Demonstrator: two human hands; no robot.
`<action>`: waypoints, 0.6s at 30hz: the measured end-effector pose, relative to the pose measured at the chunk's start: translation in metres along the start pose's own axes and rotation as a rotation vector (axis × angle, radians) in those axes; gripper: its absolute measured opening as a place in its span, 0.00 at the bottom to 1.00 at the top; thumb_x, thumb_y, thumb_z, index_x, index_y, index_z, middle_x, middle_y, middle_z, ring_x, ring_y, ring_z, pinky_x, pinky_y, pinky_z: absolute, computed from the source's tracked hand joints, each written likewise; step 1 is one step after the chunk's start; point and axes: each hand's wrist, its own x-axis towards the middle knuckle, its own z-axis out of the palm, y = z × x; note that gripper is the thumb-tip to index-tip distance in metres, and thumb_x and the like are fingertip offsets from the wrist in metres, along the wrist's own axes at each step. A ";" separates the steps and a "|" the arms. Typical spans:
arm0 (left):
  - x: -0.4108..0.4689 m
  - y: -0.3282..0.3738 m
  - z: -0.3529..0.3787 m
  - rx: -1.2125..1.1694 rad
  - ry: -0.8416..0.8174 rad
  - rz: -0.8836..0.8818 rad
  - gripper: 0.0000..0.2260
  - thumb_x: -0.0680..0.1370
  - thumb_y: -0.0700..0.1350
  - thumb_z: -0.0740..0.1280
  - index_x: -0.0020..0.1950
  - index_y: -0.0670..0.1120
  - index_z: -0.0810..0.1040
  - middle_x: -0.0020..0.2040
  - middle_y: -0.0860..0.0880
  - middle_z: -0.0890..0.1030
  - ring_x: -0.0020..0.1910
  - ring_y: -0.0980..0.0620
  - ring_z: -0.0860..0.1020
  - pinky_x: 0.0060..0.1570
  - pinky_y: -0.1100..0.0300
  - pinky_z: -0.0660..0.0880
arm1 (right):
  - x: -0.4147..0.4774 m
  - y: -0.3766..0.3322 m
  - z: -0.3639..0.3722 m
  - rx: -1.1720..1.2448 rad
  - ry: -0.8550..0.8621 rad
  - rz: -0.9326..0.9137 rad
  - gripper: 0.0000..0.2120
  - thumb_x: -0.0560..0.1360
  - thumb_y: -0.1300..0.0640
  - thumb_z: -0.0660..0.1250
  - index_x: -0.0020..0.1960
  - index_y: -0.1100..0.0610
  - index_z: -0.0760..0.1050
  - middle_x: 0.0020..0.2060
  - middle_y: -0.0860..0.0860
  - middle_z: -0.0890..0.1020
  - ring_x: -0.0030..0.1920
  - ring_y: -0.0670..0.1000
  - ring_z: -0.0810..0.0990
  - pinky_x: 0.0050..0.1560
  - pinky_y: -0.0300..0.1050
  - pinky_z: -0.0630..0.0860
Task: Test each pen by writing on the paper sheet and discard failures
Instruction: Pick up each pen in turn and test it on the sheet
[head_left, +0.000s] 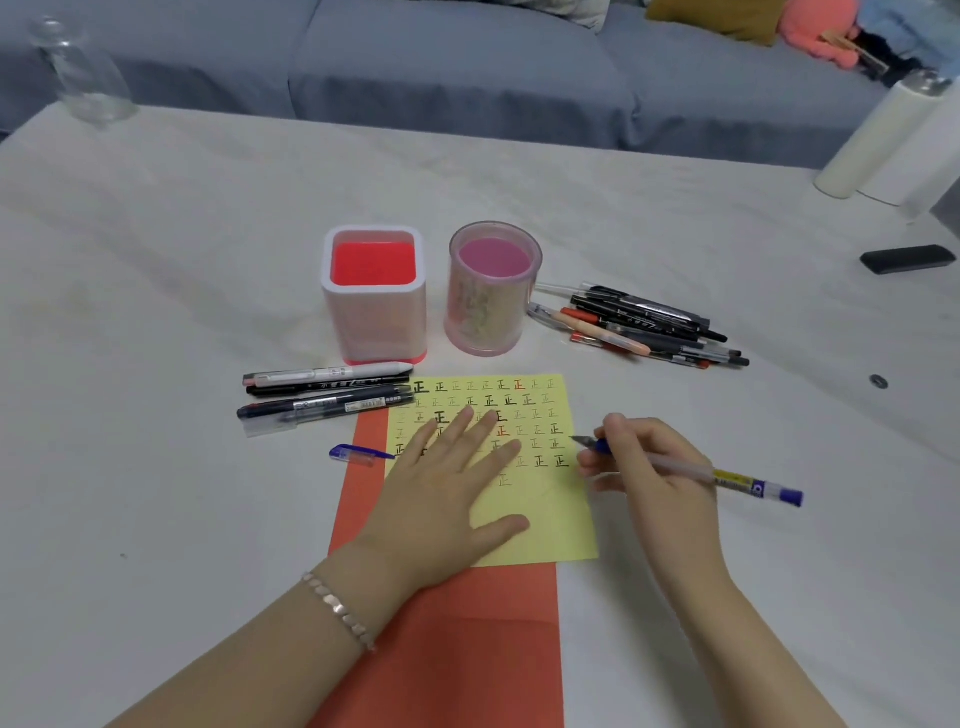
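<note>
While the left hand (447, 499) lies flat, fingers spread, holding nothing, on the yellow paper sheet (545, 519), the right hand (649, 467) pinches a blue-tipped pen (691, 470), nib just off the sheet's right edge; blue cap (356, 454) lies left of sheet; pen pile (639, 325) right of the round holder (491, 291)

One head-worn view — looking forward and down, close over the table (156, 260); sofa (467, 67) beyond.
</note>
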 end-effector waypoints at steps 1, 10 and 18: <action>0.000 -0.001 0.002 0.018 0.002 -0.002 0.29 0.72 0.66 0.54 0.67 0.53 0.72 0.69 0.47 0.70 0.70 0.47 0.66 0.65 0.49 0.55 | 0.001 0.001 0.004 -0.004 0.023 0.002 0.12 0.74 0.55 0.67 0.34 0.60 0.76 0.26 0.53 0.81 0.29 0.48 0.79 0.33 0.38 0.77; 0.000 -0.003 0.010 -0.008 0.099 0.001 0.29 0.70 0.67 0.56 0.65 0.54 0.74 0.69 0.49 0.71 0.70 0.48 0.66 0.66 0.48 0.55 | 0.006 0.024 0.037 -0.082 0.132 0.011 0.20 0.73 0.63 0.67 0.26 0.65 0.64 0.19 0.56 0.69 0.21 0.47 0.66 0.24 0.33 0.64; 0.001 -0.003 0.012 -0.038 0.140 -0.010 0.29 0.69 0.67 0.57 0.65 0.54 0.73 0.69 0.50 0.71 0.70 0.49 0.66 0.67 0.48 0.55 | 0.007 0.045 0.042 -0.225 0.190 -0.026 0.19 0.70 0.62 0.67 0.23 0.58 0.63 0.21 0.55 0.68 0.25 0.49 0.66 0.28 0.40 0.63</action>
